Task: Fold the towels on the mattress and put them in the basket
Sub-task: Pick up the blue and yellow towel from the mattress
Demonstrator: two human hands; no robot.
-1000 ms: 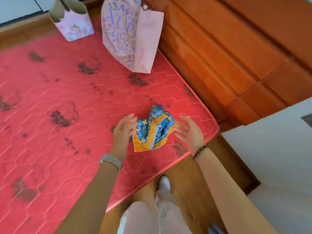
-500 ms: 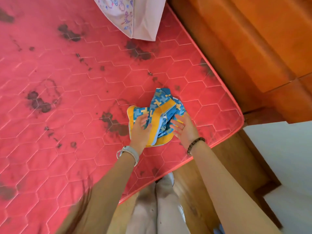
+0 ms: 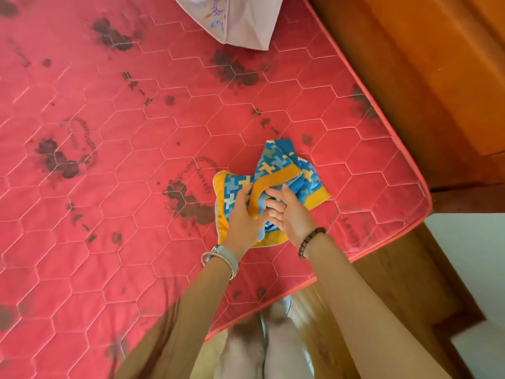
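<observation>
A crumpled towel point(image 3: 276, 168), blue with a yellow and white pattern and an orange border, lies on the red quilted mattress point(image 3: 123, 149) near its right front corner. My left hand point(image 3: 241, 217) lies over the towel's left part, its fingers curled round the orange border fold. My right hand point(image 3: 287, 214) sits close beside it on the towel's middle, fingers bent into the bunched blue cloth. The near part of the towel is hidden under both hands.
The bottom of a pale pink fabric bag point(image 3: 240, 20) stands on the mattress at the top edge. A wooden bed frame point(image 3: 410, 77) runs along the right side. Wood floor point(image 3: 382, 283) and my legs point(image 3: 262, 348) are below the mattress edge.
Both hands came down from either side of the towel onto it and now grip its folds at the middle. The camera tilted down, so most of the pink bag has left the view.
</observation>
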